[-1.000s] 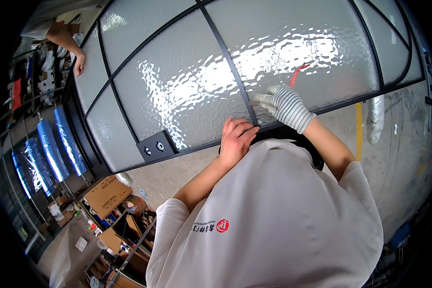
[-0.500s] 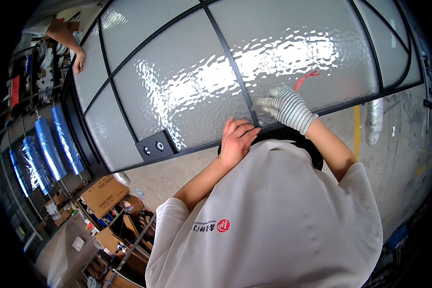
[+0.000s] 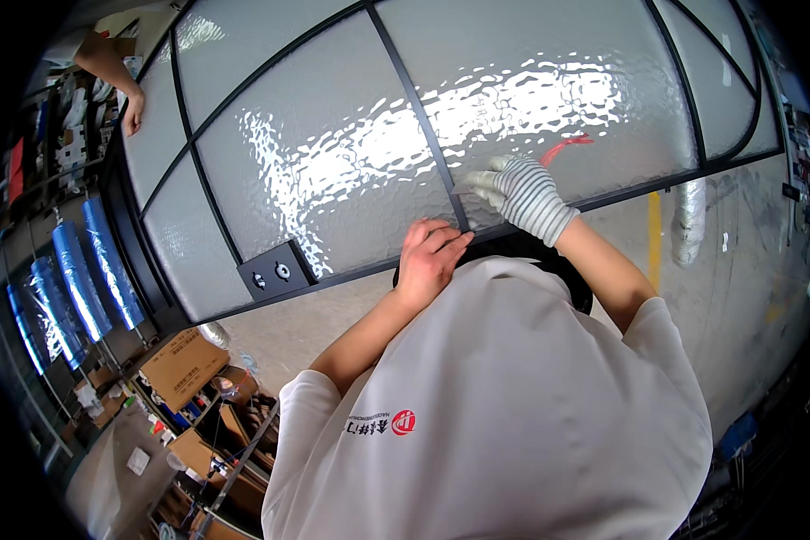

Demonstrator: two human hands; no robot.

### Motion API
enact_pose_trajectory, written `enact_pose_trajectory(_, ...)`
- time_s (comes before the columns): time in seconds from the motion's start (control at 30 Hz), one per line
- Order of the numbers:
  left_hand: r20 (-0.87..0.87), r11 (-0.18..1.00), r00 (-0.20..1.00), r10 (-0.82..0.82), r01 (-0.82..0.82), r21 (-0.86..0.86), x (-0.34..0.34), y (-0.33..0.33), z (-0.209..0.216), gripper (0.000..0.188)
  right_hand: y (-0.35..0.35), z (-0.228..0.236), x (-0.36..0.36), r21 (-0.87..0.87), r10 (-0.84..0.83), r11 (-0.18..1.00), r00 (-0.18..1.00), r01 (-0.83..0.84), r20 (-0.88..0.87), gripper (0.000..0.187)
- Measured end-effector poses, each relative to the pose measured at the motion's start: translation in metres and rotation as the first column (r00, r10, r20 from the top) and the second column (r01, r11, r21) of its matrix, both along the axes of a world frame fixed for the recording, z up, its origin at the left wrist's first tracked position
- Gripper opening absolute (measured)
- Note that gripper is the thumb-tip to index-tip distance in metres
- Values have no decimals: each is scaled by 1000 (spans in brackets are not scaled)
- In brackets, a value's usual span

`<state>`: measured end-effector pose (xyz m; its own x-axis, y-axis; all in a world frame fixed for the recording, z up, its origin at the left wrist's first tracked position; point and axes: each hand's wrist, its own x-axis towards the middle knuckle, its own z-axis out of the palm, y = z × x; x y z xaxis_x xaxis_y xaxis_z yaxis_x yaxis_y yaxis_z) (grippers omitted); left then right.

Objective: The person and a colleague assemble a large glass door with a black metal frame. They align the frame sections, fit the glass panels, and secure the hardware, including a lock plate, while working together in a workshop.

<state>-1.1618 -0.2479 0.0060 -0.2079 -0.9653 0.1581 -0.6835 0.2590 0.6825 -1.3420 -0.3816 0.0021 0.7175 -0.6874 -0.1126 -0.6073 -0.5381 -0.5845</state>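
The gloved right hand (image 3: pixel 528 200), near the middle of the frame, has its fingertips drawn together beside a bar; something thin and pale may be pinched there, but I cannot tell. The bare left hand (image 3: pixel 430 263), lower and further left, lies with fingers loosely spread over the rim, clasping nothing that shows.

The glass (image 3: pixel 513 36) fills the upper half of the frame, and a co-worker's hand (image 3: pixel 133 112) is at its far upper left. Its dark rim (image 3: pixel 360 273) and bars (image 3: pixel 407 91) all look in place, as does the plate (image 3: pixel 271 269) at centre left. A red strip (image 3: pixel 562 147) lies loose on the glass, right of centre. I judge the assembly largely done, with close handwork at the bar unfinished; how much remains does not show.
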Motion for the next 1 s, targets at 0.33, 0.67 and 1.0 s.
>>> enact_pose_trajectory(0.33,58,999,998,-5,8,-52,7,3,1,23,-5,14,-6,129,117,986,992,-110,-51,24)
enact_pose_trajectory(0.67,50,999,999,10,-8,-43,9,4,0,23,6,13,-15,115,229,968,973,-224,-32,22)
enact_pose_trajectory(1.0,54,998,998,15,-11,-59,8,6,-2,22,9,8,-16,41,166,985,985,-168,47,18)
